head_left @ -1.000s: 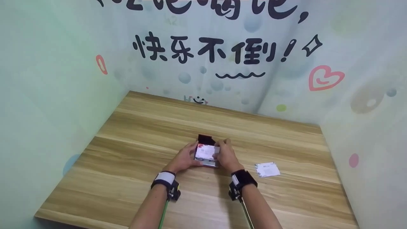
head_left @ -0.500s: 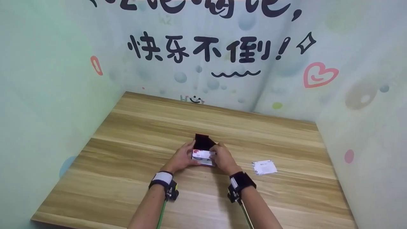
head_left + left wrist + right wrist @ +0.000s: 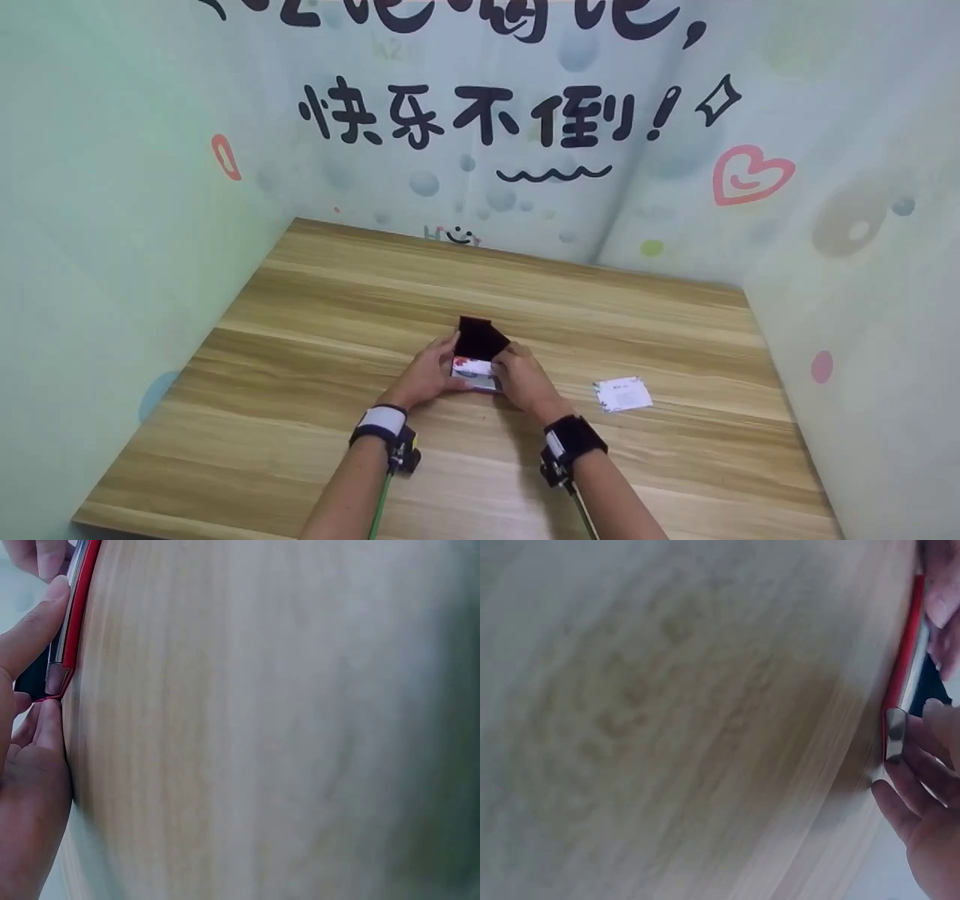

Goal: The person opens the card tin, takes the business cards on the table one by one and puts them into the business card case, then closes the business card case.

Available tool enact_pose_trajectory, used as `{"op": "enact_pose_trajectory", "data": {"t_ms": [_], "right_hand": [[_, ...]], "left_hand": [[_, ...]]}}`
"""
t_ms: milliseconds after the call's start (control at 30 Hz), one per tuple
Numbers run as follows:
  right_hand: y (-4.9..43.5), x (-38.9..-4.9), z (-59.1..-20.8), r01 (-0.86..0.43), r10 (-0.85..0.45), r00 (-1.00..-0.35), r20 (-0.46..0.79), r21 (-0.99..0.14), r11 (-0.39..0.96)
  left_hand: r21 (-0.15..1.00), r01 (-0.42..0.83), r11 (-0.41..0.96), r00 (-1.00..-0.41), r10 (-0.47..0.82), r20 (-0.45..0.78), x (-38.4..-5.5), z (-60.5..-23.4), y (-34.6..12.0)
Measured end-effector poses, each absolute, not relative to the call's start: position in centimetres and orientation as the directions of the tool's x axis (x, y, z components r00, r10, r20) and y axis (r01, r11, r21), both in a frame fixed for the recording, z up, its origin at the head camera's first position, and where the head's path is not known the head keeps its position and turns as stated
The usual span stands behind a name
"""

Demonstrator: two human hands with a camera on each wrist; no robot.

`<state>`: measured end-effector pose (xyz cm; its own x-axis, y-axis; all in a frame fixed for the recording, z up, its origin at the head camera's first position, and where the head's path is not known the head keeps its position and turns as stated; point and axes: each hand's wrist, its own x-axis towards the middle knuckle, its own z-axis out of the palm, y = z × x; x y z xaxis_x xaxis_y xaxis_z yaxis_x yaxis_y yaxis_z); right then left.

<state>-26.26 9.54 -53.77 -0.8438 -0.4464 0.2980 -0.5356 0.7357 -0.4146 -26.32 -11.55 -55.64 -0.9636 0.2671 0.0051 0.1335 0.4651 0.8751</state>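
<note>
A card case [image 3: 481,339] with a black inner side, a red outer cover and a silvery front part lies open on the table, its black flap raised at the back. A white business card [image 3: 474,366] with red flowers in one corner sits in it, its near part hidden behind the silvery front. My left hand [image 3: 427,375] grips the case's left side, thumb along the front edge. My right hand [image 3: 525,381] holds the right end, fingertips at the card's edge and the flap's corner. Both wrist views show the red cover [image 3: 77,622] between the two hands.
Another white card [image 3: 623,394] with blue patterned corners lies flat on the wooden table [image 3: 337,300], to the right of my right hand. A printed curtain [image 3: 420,180] closes off the table's back and both sides.
The card has slid toward me behind the silvery front, so less white shows and more black lining is bare. My right hand moved slightly nearer with it; the left kept its grip.
</note>
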Motion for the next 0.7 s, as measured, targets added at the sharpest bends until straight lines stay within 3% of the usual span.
{"op": "enact_pose_trajectory", "data": {"t_ms": [267,500,700], "right_hand": [[10.5,-25.8,-53.4,-0.588,-0.525,-0.809,0.265,-0.388,0.71],[16.6,-26.3,-52.5,-0.667,-0.606,-0.745,0.28,-0.336,0.665],[22.6,-25.5,-51.6,-0.599,-0.567,-0.8,0.196,-0.297,0.743]], "left_hand": [[0.878,0.112,0.465,-0.966,0.26,-0.014,-26.3,-55.6,-11.4],[0.885,0.122,0.449,-0.966,0.257,0.002,-26.6,-55.7,-11.2],[0.884,0.116,0.453,-0.966,0.258,-0.005,-26.4,-55.5,-11.5]]}}
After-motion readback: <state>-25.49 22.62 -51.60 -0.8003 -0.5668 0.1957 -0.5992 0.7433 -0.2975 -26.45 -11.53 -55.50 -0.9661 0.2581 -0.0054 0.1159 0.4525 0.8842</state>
